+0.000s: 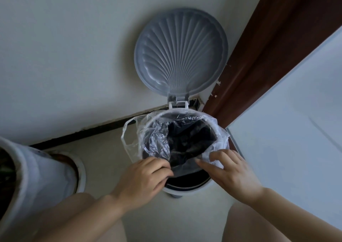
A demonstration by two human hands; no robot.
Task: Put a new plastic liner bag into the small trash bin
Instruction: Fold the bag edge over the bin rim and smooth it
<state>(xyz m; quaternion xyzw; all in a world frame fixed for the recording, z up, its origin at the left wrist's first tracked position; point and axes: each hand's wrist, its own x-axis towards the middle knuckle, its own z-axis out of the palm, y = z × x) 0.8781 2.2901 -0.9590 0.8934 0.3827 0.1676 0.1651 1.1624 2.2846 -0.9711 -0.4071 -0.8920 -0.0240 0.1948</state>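
A small round trash bin [187,188] stands on the floor against the wall, its grey shell-patterned lid [180,51] swung up and open. A clear plastic liner bag [157,140] sits in the bin, its edge folded over the far and side rim, one handle loop hanging at the left. My left hand [142,179] pinches the bag's near edge at the front left of the rim. My right hand [229,171] holds the bag's edge at the front right, fingers spread over the plastic. The near rim shows bare and dark between my hands.
A white plant pot [37,177] on a saucer stands on the floor at the left. A brown door frame [259,60] runs up at the right, beside a white panel [296,130]. My bare knees are at the bottom.
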